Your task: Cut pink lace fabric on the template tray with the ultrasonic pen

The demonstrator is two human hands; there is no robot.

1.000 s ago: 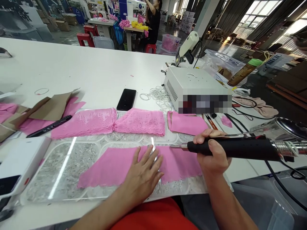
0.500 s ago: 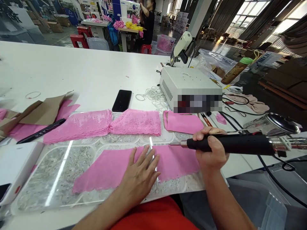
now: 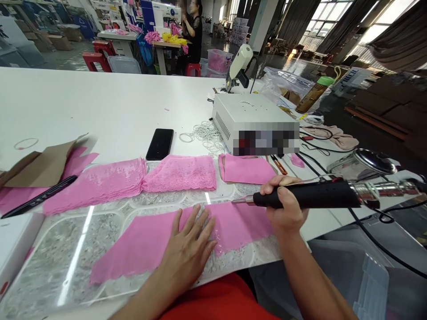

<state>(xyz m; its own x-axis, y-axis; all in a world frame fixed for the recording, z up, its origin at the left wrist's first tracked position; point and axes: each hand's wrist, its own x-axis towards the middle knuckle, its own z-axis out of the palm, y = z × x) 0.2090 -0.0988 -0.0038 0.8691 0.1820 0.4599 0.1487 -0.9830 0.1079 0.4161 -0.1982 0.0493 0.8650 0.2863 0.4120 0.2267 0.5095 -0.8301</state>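
My left hand (image 3: 188, 249) lies flat with fingers spread, pressing on a pink fabric piece (image 3: 240, 226). The fabric rests on a clear, patterned plastic board (image 3: 103, 235) at the table's front. Wrapped around the black grip of a corded hand tool with a thin metal tip (image 3: 320, 194) is my right hand (image 3: 288, 209). That tip points left and meets the fabric's far edge. Just beyond are stacked pink lace pieces (image 3: 182, 173) and a pink piece with a brown backing (image 3: 248, 170).
A grey metal box (image 3: 253, 109) stands behind, with black cables (image 3: 370, 238) running at the right. A phone (image 3: 160, 144), white elastic loops (image 3: 208, 135), a black pen (image 3: 40, 198) and a glass jar (image 3: 363, 164) lie around. In the background a person (image 3: 193, 35) sits by a sewing machine.
The head view has shifted, so most things appear farther left. The tool's tip has moved slightly and now touches the fabric's far edge. My left hand stays flat on the fabric.
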